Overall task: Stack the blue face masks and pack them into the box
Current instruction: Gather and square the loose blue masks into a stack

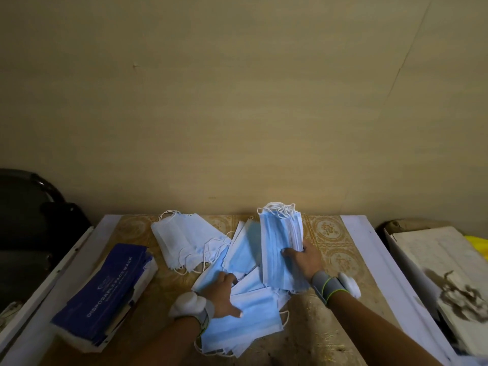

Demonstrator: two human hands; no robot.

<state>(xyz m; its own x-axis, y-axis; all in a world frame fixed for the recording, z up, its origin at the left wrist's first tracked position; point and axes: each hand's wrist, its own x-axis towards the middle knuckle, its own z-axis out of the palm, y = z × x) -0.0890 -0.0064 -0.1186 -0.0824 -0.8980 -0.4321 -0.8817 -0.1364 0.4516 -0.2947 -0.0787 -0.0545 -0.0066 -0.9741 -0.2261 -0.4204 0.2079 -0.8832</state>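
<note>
Masks in blue lie scattered across the middle of a patterned tabletop [332,244], where a person sorts them with both hands. The right hand [303,260] grips a thick stack of blue masks [280,249], thumb on the top face and fingers curled under the stack's right edge, holding it tilted with the white ear loops bunched at the far end. The lower end of the stack overlaps the loose blue masks [245,320] fanned out beneath it. The left hand [224,294] rests on that loose pile, fingers reaching down onto one mask at the pile's left side and thumb pressed on another nearer the body; whether it pinches a mask or only presses it cannot be told.

Just beyond the loose pile to the left sits a second heap of masks [184,241] turned pale side up, their loops trailing toward the blue ones. Near the table's left edge lies the dark blue box [108,294], printed "DISPOSABLE FACE MASK", flat on its side and well apart from the stack in the right hand. Both wrists carry grey bands with white devices [348,283].

A plain beige wall [237,101] rises behind the table. A dark chair [31,215] stands at the left, and a worn white carton [435,262] sits at the right.
</note>
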